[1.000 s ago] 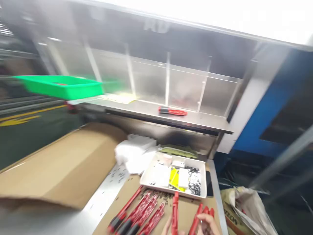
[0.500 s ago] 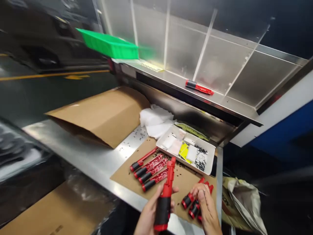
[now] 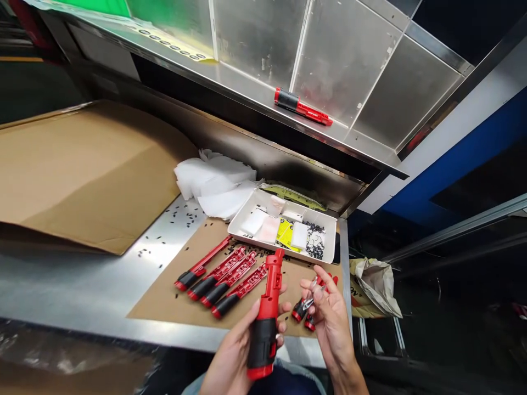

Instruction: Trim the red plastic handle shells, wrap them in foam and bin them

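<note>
right hand (image 3: 329, 315) lifted off tools; white tray (image 3: 247, 233) holds pads, rings.

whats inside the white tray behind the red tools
The shallow white rectangular tray holds white flat pieces, a yellow printed sheet and a heap of small black and clear rings. What lies under the pieces and the sheet is covered.

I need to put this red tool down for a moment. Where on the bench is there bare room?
Bare steel lies left of the brown mat, below the cardboard sheet, with only small black specks. The mat's near left corner is free too. Crowded: the row of red tools, the white tray and around the right hand.
</note>
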